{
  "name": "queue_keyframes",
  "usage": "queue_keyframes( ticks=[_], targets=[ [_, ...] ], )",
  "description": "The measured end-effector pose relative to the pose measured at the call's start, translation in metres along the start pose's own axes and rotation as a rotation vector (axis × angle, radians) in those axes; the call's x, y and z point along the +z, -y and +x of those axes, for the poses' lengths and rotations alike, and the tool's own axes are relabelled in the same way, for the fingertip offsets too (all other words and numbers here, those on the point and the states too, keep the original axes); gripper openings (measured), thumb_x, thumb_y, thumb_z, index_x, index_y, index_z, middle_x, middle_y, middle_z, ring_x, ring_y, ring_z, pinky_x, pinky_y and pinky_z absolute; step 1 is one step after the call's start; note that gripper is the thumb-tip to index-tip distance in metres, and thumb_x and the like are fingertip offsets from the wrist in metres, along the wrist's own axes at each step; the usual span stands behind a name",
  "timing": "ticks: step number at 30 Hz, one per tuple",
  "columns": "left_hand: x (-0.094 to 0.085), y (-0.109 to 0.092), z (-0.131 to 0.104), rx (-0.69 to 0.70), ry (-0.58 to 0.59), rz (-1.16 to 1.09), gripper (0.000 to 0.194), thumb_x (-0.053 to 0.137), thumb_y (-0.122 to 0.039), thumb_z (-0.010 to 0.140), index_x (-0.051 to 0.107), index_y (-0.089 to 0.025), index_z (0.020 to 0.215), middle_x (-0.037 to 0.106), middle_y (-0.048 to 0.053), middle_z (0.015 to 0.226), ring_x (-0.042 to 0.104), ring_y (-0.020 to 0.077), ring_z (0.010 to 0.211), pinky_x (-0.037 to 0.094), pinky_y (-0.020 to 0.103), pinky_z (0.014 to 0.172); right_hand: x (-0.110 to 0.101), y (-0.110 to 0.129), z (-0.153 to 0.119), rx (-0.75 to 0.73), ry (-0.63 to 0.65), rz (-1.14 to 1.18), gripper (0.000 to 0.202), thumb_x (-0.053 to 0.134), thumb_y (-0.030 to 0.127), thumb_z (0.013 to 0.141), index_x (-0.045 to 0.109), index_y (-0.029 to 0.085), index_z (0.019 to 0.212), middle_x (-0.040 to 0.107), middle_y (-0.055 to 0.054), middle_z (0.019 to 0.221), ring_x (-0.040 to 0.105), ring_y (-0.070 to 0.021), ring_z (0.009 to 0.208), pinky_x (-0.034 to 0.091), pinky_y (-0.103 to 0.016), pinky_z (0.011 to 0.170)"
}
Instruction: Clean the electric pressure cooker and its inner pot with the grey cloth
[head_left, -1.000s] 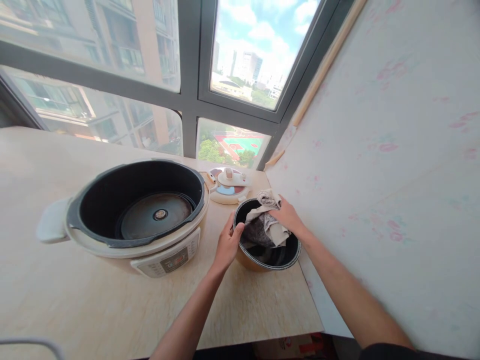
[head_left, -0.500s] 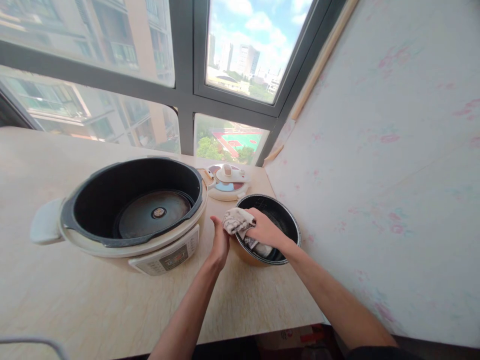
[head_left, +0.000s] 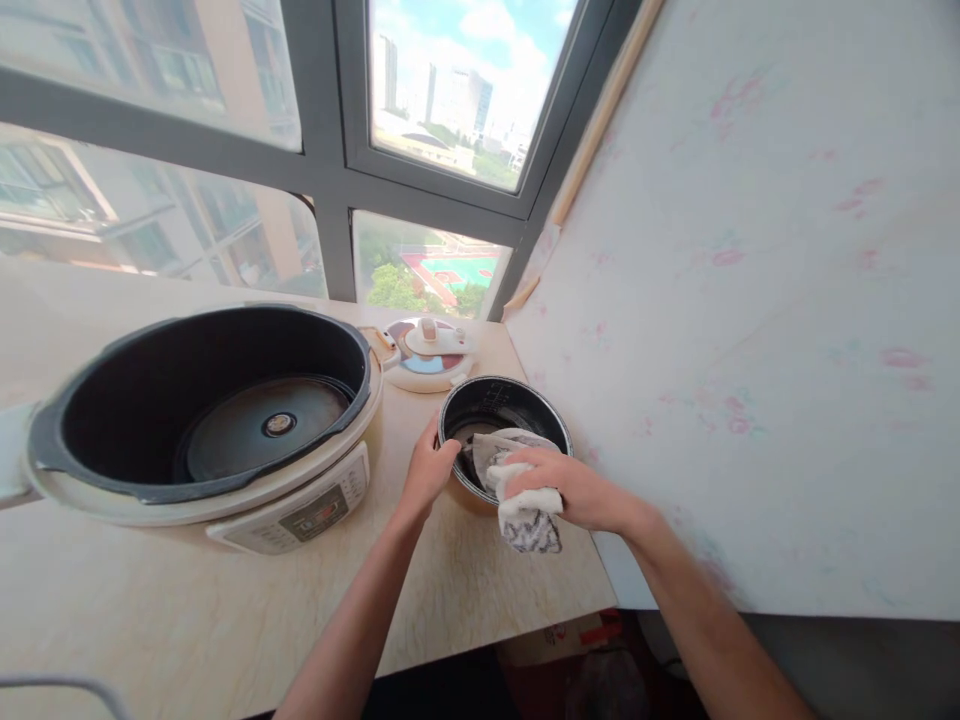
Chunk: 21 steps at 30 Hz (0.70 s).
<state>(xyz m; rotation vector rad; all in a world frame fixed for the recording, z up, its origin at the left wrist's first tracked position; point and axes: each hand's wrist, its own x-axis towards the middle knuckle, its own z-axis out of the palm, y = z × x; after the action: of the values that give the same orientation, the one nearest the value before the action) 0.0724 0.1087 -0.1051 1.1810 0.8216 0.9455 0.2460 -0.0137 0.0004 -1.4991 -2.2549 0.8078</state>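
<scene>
A dark-lined inner pot [head_left: 495, 400] stands on the counter close to the papered wall. My left hand [head_left: 431, 465] grips its left rim, thumb over the edge and fingers against the outer side. In my right hand [head_left: 551, 480] is a bunched white cloth with grey markings [head_left: 531, 525]. Part of the cloth lies over the pot's near right rim and inside it, and one end hangs down outside. To the left is the pressure cooker body [head_left: 285, 530], open at the top, with its dark inside and round heating plate [head_left: 262, 425] showing.
The cooker lid [head_left: 427, 360] lies behind the pot, below the window. A grey cable [head_left: 64, 682] crosses the counter's near left corner. The floral wall [head_left: 750, 330] rises close on the right. The counter's front edge [head_left: 525, 636] runs below my forearms.
My right hand has drawn the cloth from the pot's left rim to its near right rim. My left hand has closed on the left rim. The view has shifted slightly right.
</scene>
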Motion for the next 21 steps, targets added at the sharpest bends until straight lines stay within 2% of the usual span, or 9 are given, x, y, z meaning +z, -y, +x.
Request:
queue_keyframes(
  ticks=[4,9,12,15,18,21],
  targets=[
    [0.005,-0.001,0.001,-0.032,-0.091,0.007,0.072,0.055,-0.011,0.064,0.063,-0.020,0.135,0.060,0.004,0.145,0.042,0.0264,0.144,0.025,0.038,0.123,-0.014,-0.019,-0.025,0.045,-0.082,-0.013,0.018,0.063,0.028,0.095,0.079,0.024,0.089,0.070,-0.007,0.122,0.064,-0.0231,0.113,0.047,-0.037,0.100],
    [0.003,-0.004,0.002,0.007,-0.040,0.034,0.066,0.050,-0.011,0.057,0.070,-0.018,0.120,0.072,0.004,0.120,0.061,0.0277,0.118,0.043,0.041,0.110,-0.021,-0.058,-0.028,0.061,-0.310,0.011,0.017,0.064,0.027,0.089,0.081,0.025,0.089,0.072,-0.007,0.118,0.067,-0.0258,0.110,0.051,-0.042,0.097],
    [0.001,-0.006,0.002,0.000,-0.035,0.053,0.062,0.051,-0.013,0.056,0.071,-0.017,0.114,0.074,0.004,0.106,0.063,0.0264,0.107,0.047,0.038,0.102,-0.024,-0.086,-0.012,0.065,-0.459,-0.056,0.018,0.067,0.024,0.083,0.081,0.027,0.094,0.071,-0.006,0.124,0.065,-0.0283,0.114,0.049,-0.044,0.100],
    [0.000,-0.007,0.002,-0.009,-0.027,0.060,0.064,0.051,-0.014,0.056,0.070,-0.017,0.117,0.073,0.003,0.101,0.064,0.0252,0.101,0.049,0.037,0.097,-0.029,-0.107,0.014,0.071,-0.520,-0.163,0.022,0.064,0.020,0.082,0.080,0.026,0.095,0.070,-0.007,0.125,0.064,-0.0281,0.115,0.048,-0.043,0.101],
    [0.000,-0.006,0.001,0.002,-0.026,0.050,0.062,0.050,-0.014,0.056,0.070,-0.017,0.115,0.073,0.003,0.103,0.063,0.0255,0.104,0.048,0.036,0.098,-0.034,-0.118,0.044,0.067,-0.536,-0.233,0.028,0.059,0.013,0.081,0.078,0.025,0.098,0.070,-0.008,0.123,0.064,-0.0257,0.113,0.049,-0.039,0.098],
    [0.001,-0.004,0.001,0.000,-0.030,0.034,0.056,0.050,-0.015,0.056,0.071,-0.017,0.108,0.072,0.003,0.103,0.062,0.0264,0.109,0.046,0.036,0.101,-0.032,-0.117,0.073,0.066,-0.575,-0.261,0.032,0.057,0.010,0.080,0.078,0.024,0.100,0.069,-0.009,0.122,0.064,-0.0248,0.111,0.049,-0.038,0.098]
  ],
)
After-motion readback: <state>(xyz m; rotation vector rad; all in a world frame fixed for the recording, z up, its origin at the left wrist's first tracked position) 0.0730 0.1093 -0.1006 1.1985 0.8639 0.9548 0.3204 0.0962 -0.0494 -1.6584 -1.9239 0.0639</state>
